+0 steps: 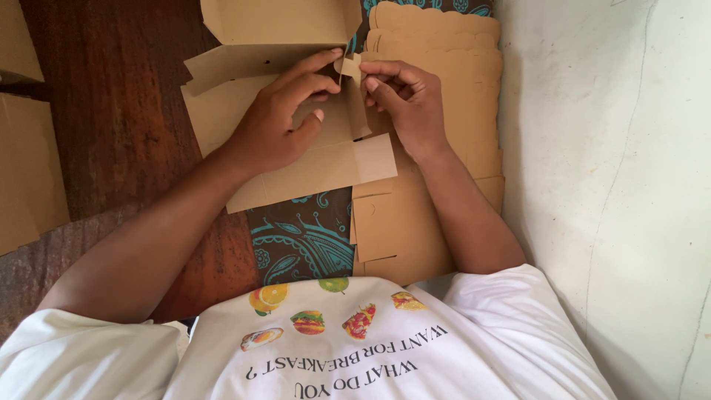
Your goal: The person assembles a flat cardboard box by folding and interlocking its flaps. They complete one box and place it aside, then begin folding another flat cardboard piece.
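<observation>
Head view: I see my left hand [278, 122] lying on a half-folded cardboard box [296, 126], palm down, with the forefinger stretched up to about one o'clock from the knuckles and pressing a small flap [348, 68] at the box's upper right corner. The thumb curls underneath, and the fingers are spread loosely rather than closed around anything. My right hand [407, 100] sits just beside it at three o'clock, thumb and forefinger pinched narrowly on the same flap from the other side, so the two sets of fingertips nearly meet there.

The box lies at twelve o'clock from my chest, its back wall standing up at the top of the frame and a long side panel sticking out toward six o'clock under my left wrist. Under my right forearm, at about four o'clock from the box, a stack of flat blanks [437, 148] rests in a pile, its scalloped edges showing at the top. A patterned cloth [304, 237] in teal and brown shows between box and shirt [355, 348]. More cardboard [26, 170] lies at nine o'clock on the dark floor [118, 96]. A pale wall [607, 185] fills the three o'clock side.
</observation>
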